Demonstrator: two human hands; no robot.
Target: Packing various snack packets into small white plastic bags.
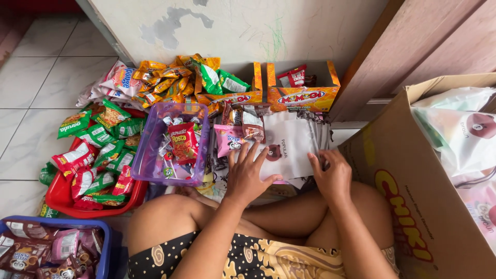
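Hands [289, 175] on white pouches [289, 144]

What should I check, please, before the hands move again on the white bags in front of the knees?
1. Left hand flat on the pile of white bags, fingers spread: ok.
2. Right hand at the right edge of the pile, fingertips on it: ok.
3. Only one bag taken in the right grip: cannot tell, the edges lie too close together.
4. Purple tub of snacks apart from the left hand: ok.
5. Cardboard box on the right apart from the right hand: ok, though close to the knee.
6. Orange boxes by the wall upright: ok.
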